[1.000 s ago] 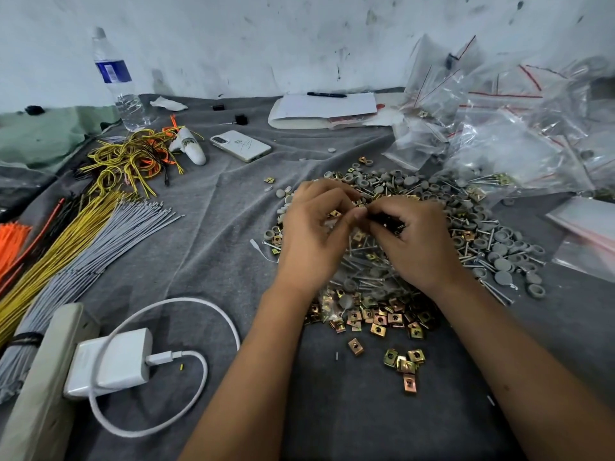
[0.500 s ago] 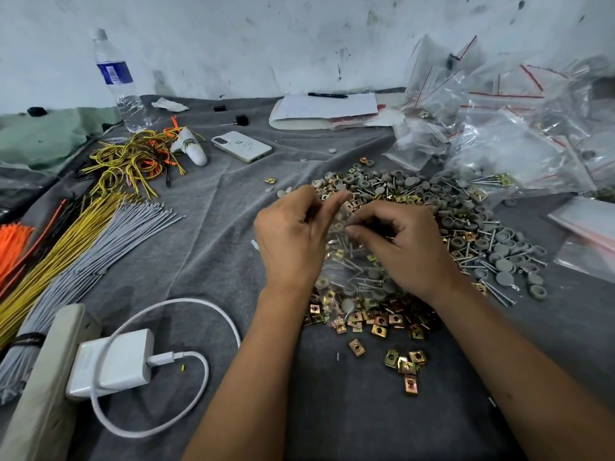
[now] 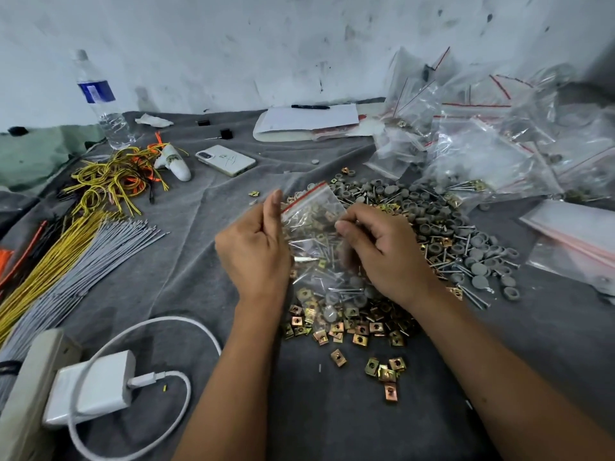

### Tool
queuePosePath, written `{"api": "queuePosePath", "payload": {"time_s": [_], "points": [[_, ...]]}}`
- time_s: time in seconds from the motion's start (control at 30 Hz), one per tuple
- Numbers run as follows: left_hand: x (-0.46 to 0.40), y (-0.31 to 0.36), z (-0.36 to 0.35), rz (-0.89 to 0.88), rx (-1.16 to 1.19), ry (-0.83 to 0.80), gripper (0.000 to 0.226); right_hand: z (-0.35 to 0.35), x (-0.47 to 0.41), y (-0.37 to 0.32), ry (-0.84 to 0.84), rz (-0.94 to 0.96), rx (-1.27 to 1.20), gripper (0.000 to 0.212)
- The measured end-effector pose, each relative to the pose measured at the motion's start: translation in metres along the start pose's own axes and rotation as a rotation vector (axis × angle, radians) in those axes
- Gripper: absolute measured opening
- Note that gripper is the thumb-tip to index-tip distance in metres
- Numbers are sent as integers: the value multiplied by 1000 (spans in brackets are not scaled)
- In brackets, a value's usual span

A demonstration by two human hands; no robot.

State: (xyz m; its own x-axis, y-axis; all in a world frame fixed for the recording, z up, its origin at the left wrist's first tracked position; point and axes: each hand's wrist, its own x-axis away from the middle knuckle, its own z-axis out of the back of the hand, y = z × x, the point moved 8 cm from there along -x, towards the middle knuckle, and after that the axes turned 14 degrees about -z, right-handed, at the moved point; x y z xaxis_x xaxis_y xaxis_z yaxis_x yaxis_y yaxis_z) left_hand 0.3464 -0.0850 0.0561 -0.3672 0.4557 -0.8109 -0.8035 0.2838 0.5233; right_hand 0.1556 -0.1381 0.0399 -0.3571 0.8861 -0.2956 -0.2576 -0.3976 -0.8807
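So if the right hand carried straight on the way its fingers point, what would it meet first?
The right hand points left at the clear zip bag it pinches; past that, probably the left hand, though depth is unclear.

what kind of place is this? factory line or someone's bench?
Probably a makeshift hardware-packing bench: a heap of screws, caps and clip nuts on a grey cloth, a pile of clear zip bags beside it, and the left hand and right hand holding a small zip bag.

Blurry contents in zip bag (image 3: 310, 218)
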Motion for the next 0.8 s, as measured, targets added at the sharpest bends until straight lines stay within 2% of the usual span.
{"api": "queuePosePath", "payload": {"time_s": [0.13, 0.3, 0.4, 0.47, 0.53, 0.6, 0.67, 0.73, 0.8], "points": [[-1, 2, -6, 25, 83, 4, 64, 6, 1, -10, 154, 101, 137, 16], [-15, 17, -19, 96, 72, -6, 69, 34, -5, -12, 255, 85, 110, 14], [-35, 47, -44, 86, 169, 36, 60, 87, -28, -6, 385, 9, 14, 15], [-47, 78, -72, 4, 158, 0, 58, 136, -51, 7, 507, -66, -43, 19], [-51, 112, -110, -113, 67, -131, 56, 186, -78, 33, 600, -209, -62, 18], [-44, 147, -164, -243, 28, -348, 51, 230, -98, 66, 624, -416, -17, 14], [-26, 175, -222, -377, 5, -601, 49, 264, -101, 97, 593, -648, 176, 36], [0, 194, -276, -498, -13, -854, 53, 294, -86, 110, 615, -736, 433, 41], [22, 183, -310, -506, -54, -1062, 58, 301, -71, 103, 579, -665, 561, 25]]}}
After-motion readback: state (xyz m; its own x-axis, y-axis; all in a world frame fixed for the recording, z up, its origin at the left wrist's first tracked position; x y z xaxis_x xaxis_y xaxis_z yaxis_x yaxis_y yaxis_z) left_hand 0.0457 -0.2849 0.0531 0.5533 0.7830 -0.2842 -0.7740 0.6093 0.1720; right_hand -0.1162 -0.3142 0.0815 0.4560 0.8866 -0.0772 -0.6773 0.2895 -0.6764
